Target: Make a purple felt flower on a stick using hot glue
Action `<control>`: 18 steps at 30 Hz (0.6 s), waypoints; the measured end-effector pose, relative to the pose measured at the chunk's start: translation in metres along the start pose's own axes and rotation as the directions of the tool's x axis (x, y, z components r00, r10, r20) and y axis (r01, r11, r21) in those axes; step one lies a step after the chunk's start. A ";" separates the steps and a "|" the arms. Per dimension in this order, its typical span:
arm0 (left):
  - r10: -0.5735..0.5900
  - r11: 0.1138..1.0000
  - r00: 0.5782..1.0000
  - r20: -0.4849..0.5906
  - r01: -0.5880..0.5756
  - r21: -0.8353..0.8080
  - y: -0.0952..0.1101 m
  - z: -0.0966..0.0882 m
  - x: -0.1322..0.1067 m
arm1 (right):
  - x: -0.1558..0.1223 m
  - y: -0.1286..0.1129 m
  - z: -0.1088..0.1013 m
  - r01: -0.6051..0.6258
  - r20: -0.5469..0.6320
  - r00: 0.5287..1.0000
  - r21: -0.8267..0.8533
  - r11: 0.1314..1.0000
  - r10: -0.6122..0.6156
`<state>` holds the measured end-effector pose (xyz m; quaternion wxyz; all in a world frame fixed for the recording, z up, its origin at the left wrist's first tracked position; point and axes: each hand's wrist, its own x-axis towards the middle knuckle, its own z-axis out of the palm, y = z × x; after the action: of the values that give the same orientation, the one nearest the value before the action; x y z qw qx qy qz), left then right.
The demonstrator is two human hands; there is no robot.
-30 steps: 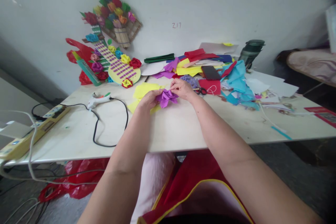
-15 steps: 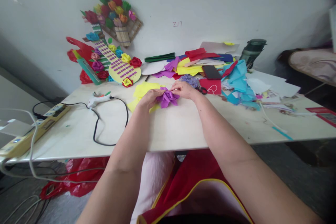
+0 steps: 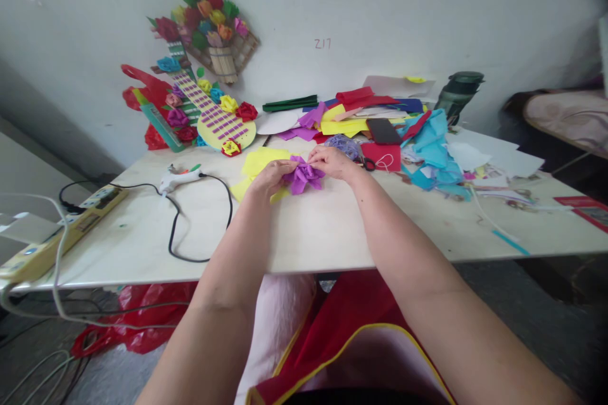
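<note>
A purple crepe-paper flower (image 3: 304, 178) with ruffled petals is held between my two hands, just above the white table. My left hand (image 3: 273, 178) grips its left side, fingers closed on the petals. From the right, my right hand (image 3: 331, 161) pinches the paper near the flower's upper edge. Yellow crepe paper (image 3: 254, 166) lies flat behind and under my left hand. Beyond my right hand sit a tangle of lavender shredded material (image 3: 342, 146) and scissors with dark handles (image 3: 368, 164), partly covered.
To the left, a white glue gun (image 3: 180, 180) trails a black cord toward a power strip (image 3: 71, 228). A flower-trimmed paper guitar (image 3: 225, 130) leans at the back. Coloured paper (image 3: 344, 126), a phone (image 3: 384, 131), blue crepe (image 3: 432, 149) and a dark bottle (image 3: 456, 96) crowd the right.
Both hands stay on the purple flower in almost the same place, with only slight finger movement. The whole view has shifted very slightly.
</note>
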<state>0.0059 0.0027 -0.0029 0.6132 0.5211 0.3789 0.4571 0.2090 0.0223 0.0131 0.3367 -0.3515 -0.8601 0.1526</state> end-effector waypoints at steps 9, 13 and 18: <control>-0.059 0.990 0.997 -0.045 0.052 -0.132 0.001 0.006 -0.001 | -0.002 -0.005 0.001 -0.013 -0.047 0.999 -0.140 0.990 0.007; -0.177 0.964 0.980 -0.087 0.155 -0.216 0.004 0.008 0.000 | -0.002 -0.007 0.001 0.013 -0.038 0.999 -0.168 0.986 -0.020; -0.293 0.933 0.950 -0.105 0.261 -0.248 0.011 0.009 -0.002 | -0.002 -0.008 0.004 0.004 -0.029 1.000 -0.222 0.975 -0.010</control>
<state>0.0124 -0.0016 0.0093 0.7000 0.3540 0.4350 0.4422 0.2032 0.0152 0.0139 0.3087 -0.3860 -0.8679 0.0493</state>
